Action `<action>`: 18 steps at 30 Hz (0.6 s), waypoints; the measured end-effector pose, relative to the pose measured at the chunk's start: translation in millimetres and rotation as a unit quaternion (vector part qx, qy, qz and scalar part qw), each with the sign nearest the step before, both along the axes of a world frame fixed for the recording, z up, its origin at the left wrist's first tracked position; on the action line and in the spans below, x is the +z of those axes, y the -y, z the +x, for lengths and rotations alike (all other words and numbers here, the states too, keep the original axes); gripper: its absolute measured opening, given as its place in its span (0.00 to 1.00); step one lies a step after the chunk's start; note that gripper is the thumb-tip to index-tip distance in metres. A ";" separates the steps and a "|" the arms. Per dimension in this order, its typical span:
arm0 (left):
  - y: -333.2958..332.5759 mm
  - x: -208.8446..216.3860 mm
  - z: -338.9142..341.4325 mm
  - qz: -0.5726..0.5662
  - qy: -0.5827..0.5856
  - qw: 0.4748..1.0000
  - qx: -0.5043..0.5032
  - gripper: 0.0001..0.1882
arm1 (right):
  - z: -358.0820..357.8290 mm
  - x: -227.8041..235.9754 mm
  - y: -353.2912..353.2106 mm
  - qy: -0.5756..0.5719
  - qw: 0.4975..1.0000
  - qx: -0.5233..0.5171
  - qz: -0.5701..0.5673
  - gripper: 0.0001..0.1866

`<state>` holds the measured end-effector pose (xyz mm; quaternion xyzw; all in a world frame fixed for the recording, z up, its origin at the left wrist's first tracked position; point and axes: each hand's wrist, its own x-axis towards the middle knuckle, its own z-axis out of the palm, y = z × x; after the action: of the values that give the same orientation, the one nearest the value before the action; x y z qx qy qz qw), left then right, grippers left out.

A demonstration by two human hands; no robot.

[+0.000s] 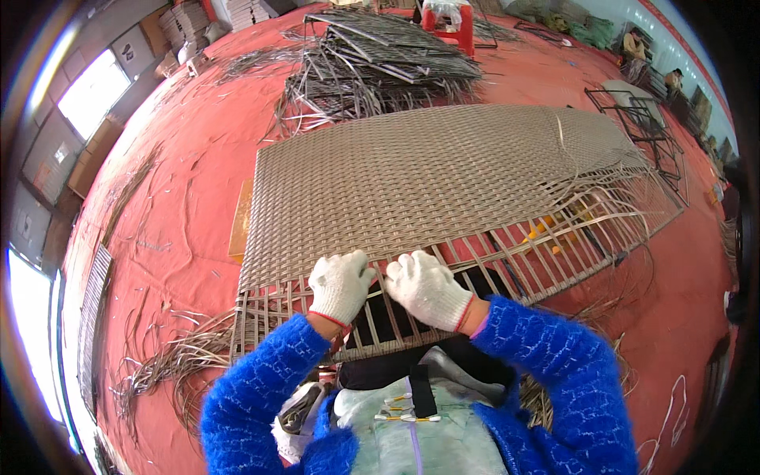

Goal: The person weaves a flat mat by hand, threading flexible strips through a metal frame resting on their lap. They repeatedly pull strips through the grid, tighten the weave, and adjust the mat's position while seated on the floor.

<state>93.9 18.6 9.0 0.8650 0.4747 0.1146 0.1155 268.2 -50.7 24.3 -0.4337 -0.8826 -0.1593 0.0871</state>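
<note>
A large brown wicker panel lies in front of me, densely woven over its far part, with bare spaced strands along its near side. My left hand, in a white knit glove, is closed at the lower edge of the weave; what its fingers hold is hidden. Close beside it, my right hand, also gloved, has its fingers bent at the same edge. A flat wicker strip runs from beneath the right hand across the bare strands. Loose strip ends bunch up at the panel's right side.
Behind the panel stands a stack of dark woven panels, near a red stool. Black metal frames are at the right. Loose strips litter the red floor at left. Other people sit far right.
</note>
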 end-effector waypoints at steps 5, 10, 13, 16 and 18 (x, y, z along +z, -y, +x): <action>-3.7 -3.2 3.7 0.038 0.000 0.999 0.022 0.11 | 3.2 6.0 9.5 0.000 0.993 0.007 -0.118 0.05; -3.2 12.9 4.3 0.158 -0.061 0.985 -0.029 0.09 | 55.2 12.8 13.6 -0.208 0.971 -0.068 -0.099 0.07; -2.8 26.0 13.5 0.138 -0.117 0.979 -0.099 0.07 | 91.2 15.1 13.6 -0.148 0.966 -0.183 -0.111 0.04; 5.8 28.5 34.5 0.101 -0.117 0.971 -0.182 0.07 | 101.2 12.0 15.7 -0.141 0.970 -0.177 -0.094 0.04; 7.0 27.8 48.7 0.104 -0.093 0.960 -0.244 0.09 | 102.8 10.5 13.4 -0.132 0.969 -0.172 -0.121 0.06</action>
<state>142.6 11.7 36.8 0.9686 0.2434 0.0511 0.0049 371.0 -64.1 34.8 -0.6037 -0.7879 -0.0057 0.1210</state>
